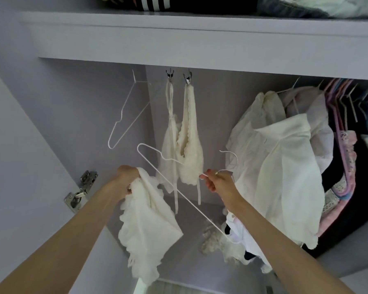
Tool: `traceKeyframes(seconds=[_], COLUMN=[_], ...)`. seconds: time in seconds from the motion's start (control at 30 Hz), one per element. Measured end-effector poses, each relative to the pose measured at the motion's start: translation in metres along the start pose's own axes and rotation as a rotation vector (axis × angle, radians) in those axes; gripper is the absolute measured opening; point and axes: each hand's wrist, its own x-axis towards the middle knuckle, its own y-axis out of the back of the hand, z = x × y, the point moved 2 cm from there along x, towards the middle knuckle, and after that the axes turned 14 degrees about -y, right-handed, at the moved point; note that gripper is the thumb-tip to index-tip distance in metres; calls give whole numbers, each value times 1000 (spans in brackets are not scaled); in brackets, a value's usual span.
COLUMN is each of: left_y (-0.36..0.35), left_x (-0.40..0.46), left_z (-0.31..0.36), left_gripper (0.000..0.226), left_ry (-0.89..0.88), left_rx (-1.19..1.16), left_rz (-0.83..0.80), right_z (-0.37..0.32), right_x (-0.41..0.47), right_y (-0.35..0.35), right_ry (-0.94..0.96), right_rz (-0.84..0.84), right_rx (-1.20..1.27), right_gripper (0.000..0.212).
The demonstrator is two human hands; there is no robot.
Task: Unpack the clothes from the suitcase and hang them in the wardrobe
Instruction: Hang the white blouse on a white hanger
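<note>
Hands were both raised inside the wardrobe [51, 98]. The left hand [126, 180], at lower centre-left of the frame, gripped a bunched white ruffled garment [146, 228], which hung down from the fist toward the bottom edge. The right hand [218, 182], at centre, pinched a white wire hanger [185, 198] near its neck. The hanger's hook pointed up and right; its long axis ran diagonally, from upper left of centre down to lower right. An empty white hanger [123, 117] hung at upper left. Two cream lace pieces [184, 143] hung from metal clips [179, 76] under the shelf [200, 45]. A cream blouse [285, 166] hung at right, beside pink hangers [344, 145].
</note>
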Motion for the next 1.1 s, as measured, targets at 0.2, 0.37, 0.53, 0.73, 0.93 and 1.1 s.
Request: traceKeyframes(seconds=[0.2,0.37,0.53,0.73,0.93,1.1], left_y=[0,-6,-5,-17,-32,-19], left_x=[2,3,6,-5,-20,-43], left_z=[-14,-11,-13,0,20,32], left_gripper=[17,19,36,36,31,27], left_ry=[24,-4,-94,-193,-349,-360], left_rx=[-29,12,245,421,553,765], left_rz=[94,75,114,111,-20,-334], right_z=[1,-2,2,1,-9,-24], right_x=[-3,-8,-12,-23,-16,-14], right_y=[18,30,44,26,-11,-11], right_ry=[-30,-86,-35,56,74,99], right_rz=[-25,10,71,134,154,219], right_rx=[-68,-41,-273,-595,-642,-375], right_gripper=[34,39,45,47,43,39])
